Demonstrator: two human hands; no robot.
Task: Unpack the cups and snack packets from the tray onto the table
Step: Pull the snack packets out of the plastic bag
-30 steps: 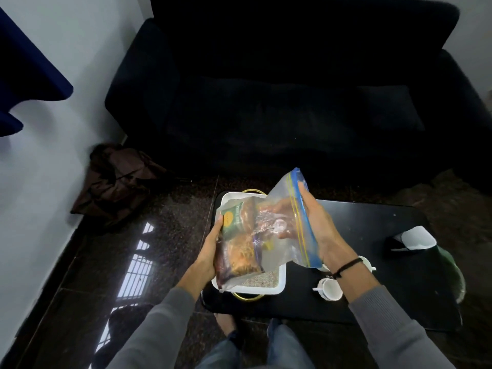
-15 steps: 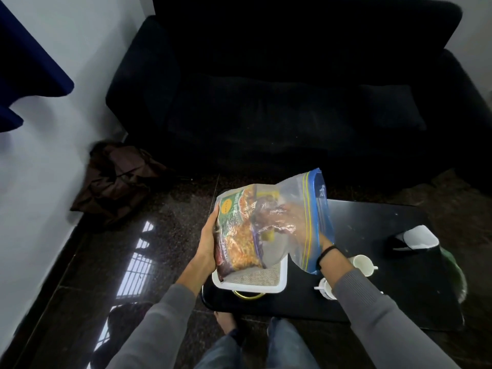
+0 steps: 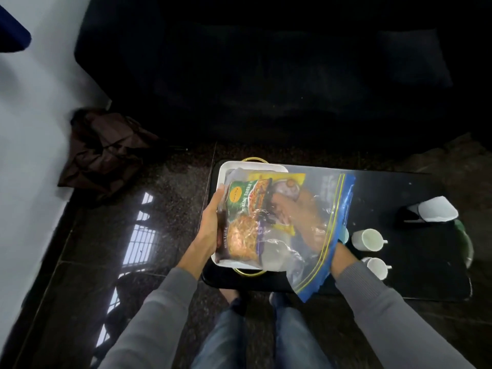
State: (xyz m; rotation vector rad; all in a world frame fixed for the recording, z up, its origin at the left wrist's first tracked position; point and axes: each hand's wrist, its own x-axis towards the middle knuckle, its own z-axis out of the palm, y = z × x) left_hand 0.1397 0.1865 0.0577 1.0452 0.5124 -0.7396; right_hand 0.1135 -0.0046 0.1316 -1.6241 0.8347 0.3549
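Note:
Over the white tray point(image 3: 226, 169) with gold handles I hold a clear zip bag point(image 3: 324, 198) with a blue seal edge. Inside it are a green snack packet point(image 3: 245, 209) and a yellow packet point(image 3: 277, 179). My left hand point(image 3: 210, 227) grips the bag's closed end from the left. My right hand point(image 3: 306, 222) is inside the bag through its open mouth, and its fingers close on the green packet's edge, blurred by the plastic. Two white cups point(image 3: 366, 239) point(image 3: 378, 267) stand on the black table point(image 3: 399, 187) right of the bag.
A white folded object point(image 3: 434, 213) lies at the table's right end. A dark sofa point(image 3: 266, 75) stands behind the table. A brown bag point(image 3: 106, 150) sits on the floor by the wall at left. My knees are under the table's near edge.
My right hand left the bag's blue seal and went inside the bag up to the wrist. The bag has tipped lower and flatter over the tray, still held by my left hand.

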